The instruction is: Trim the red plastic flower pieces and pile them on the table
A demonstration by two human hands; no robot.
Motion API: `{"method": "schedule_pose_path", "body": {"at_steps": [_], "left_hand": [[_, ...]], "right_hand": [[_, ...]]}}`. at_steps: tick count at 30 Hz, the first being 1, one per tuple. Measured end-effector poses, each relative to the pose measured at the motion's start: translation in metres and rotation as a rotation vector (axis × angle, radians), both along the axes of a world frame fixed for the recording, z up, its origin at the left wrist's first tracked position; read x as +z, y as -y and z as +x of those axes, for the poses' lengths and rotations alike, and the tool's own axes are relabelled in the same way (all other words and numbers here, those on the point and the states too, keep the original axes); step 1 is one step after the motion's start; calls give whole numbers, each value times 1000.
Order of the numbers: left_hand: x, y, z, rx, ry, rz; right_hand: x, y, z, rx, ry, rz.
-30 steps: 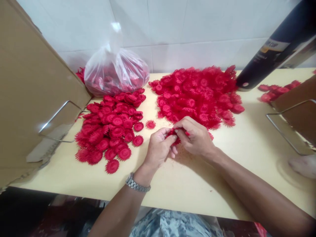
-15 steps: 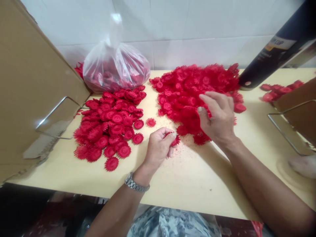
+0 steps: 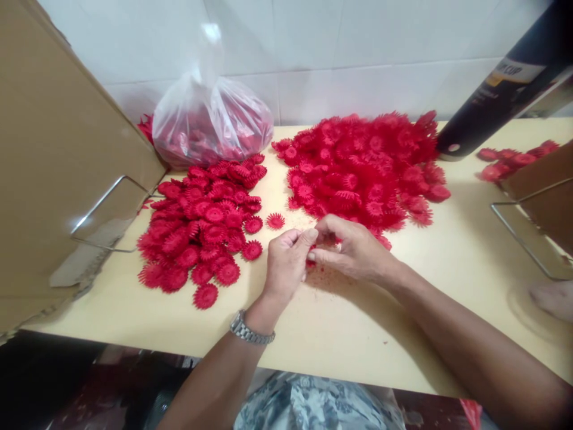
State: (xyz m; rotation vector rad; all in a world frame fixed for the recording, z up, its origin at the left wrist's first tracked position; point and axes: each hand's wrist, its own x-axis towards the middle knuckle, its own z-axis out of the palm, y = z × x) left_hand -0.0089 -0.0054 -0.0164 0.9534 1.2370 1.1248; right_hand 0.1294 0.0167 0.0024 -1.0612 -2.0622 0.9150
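Note:
Over the middle of the table, my left hand (image 3: pixel 286 263) is closed, thumb against fingers, on a small red fringed disc (image 3: pixel 312 247). Most of that disc is hidden by the fingers. My right hand (image 3: pixel 351 246) meets it from the other side, with thumb and forefinger curled around the disc's edge. Behind my right hand lies a big heap of red fringed discs (image 3: pixel 362 170). To the left of my left hand is a second pile of the same discs (image 3: pixel 210 221), and a single loose disc (image 3: pixel 275 221) lies between the two heaps.
A tied clear plastic bag (image 3: pixel 212 122) of red pieces stands against the tiled wall. Cardboard boxes (image 3: pixel 58 155) flank the table on the left and right, with metal wire brackets beside them. A dark tall cylinder (image 3: pixel 487 98) leans at the back right, near more discs (image 3: pixel 514 161).
My right hand left the left hand, reached over the right heap with fingers spread, and has come back to the disc. My left hand stayed nearly in place, holding it.

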Motion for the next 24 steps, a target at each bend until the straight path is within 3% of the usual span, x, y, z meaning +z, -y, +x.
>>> {"method": "schedule_pose_path", "body": {"at_steps": [5, 10, 13, 19, 24], "left_hand": [[1, -1, 0, -65, 12, 39], [6, -3, 1, -218, 114, 2], [6, -3, 1, -180, 142, -29], [0, -3, -4, -67, 58, 14], [-1, -2, -4, -49, 24, 22]], "right_hand": [[-1, -2, 3, -27, -72, -105], [-3, -3, 6, -137, -59, -76], [-5, -2, 6, -131, -89, -110], [-3, 1, 6, 19, -203, -174], [-1, 0, 3, -4, -180, -204]]}}
